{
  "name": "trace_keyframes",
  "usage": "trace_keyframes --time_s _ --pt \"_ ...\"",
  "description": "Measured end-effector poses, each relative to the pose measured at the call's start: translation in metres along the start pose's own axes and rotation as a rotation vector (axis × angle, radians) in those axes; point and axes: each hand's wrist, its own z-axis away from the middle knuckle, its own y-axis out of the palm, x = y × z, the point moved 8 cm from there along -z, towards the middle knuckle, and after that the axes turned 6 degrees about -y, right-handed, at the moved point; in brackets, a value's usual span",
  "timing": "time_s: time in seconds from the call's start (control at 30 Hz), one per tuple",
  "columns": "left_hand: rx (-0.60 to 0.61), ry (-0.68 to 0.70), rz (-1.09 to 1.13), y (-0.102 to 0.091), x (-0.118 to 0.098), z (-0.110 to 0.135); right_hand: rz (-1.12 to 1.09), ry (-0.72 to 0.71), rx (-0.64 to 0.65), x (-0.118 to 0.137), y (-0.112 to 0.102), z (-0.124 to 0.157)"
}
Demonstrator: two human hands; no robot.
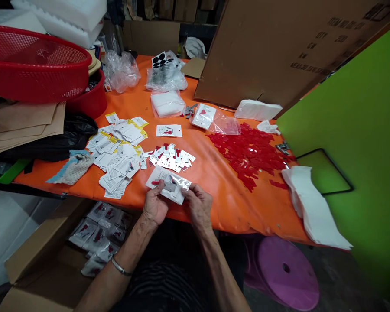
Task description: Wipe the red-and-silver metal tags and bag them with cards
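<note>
Both my hands grip one small clear plastic packet (169, 184) at the near edge of the orange table (214, 190). My left hand (154, 206) pinches its left end, where a red piece shows inside. My right hand (199, 206) pinches its right end. Inside lies a grey card-like piece. Just beyond the packet sits a pile of small white cards with red parts (172, 158). To the left spreads a heap of printed white and yellow leaflets (118, 154).
A heap of red plastic pieces (250, 151) lies on the right. Red baskets (35, 65) stand at the back left, a big cardboard sheet (279, 47) at the back right. A carton with filled packets (99, 234) sits below left, a purple stool (286, 271) below right.
</note>
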Motion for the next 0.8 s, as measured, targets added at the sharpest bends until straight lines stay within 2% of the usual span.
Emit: trace_keyframes --time_s 0.1,0.17,0.27,0.33,0.47,0.63,0.8 --pt "-0.033 0.042 -0.029 -0.002 -0.009 -0.003 -0.107 0.079 0.180 0.006 0.015 0.001" --pt "-0.018 0.049 -0.047 -0.001 -0.008 -0.003 -0.022 0.056 0.156 0.010 0.015 -0.002" --pt "0.016 0.055 -0.055 0.003 -0.003 -0.001 0.138 -0.017 0.000 0.009 0.009 -0.014" --pt "0.032 0.071 -0.058 0.005 -0.004 -0.002 0.179 -0.056 -0.031 0.005 0.011 -0.025" --pt "0.033 0.042 -0.134 0.006 -0.023 -0.015 0.224 -0.101 0.035 0.005 0.022 -0.047" --pt "-0.029 0.153 -0.383 0.010 -0.062 -0.033 0.234 -0.074 0.077 0.013 0.026 -0.066" --pt "-0.035 0.176 -0.431 0.018 -0.069 -0.037 0.263 -0.079 0.134 0.022 0.035 -0.077"
